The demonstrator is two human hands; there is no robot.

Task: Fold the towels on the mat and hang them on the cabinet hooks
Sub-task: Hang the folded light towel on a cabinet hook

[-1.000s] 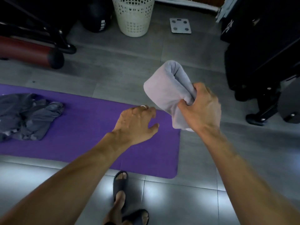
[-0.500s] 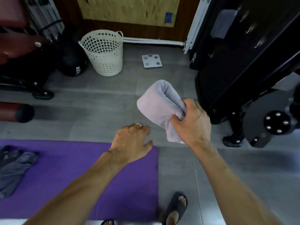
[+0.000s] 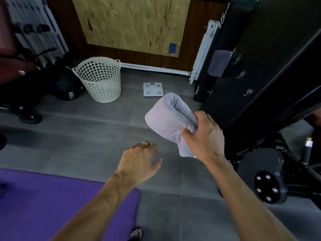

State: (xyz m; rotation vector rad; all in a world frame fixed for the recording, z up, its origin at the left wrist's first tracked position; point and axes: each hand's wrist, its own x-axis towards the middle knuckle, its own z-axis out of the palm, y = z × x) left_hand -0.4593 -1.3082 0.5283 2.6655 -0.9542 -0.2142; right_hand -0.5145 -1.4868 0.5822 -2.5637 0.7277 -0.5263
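Towel [image 3: 171, 122], folded, held in the air over the floor by the right hand [image 3: 205, 136], near the cabinet [image 3: 260, 66]. Risk: the fold may spring open or miss a hook [image 3: 248, 92], since only one bunched end is gripped. Right fingers are clamped on the towel; left hand [image 3: 139, 162] hangs loosely spread, holding nothing.

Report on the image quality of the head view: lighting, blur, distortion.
Head view: dim, uneven light, with the black cabinet and the gym gear at left nearly swallowed in shadow; wide-angle lens bends the cabinet edges and leans them inward; far left edge smeared by blur; folded towel in the right hand and the open left hand are fairly sharp.
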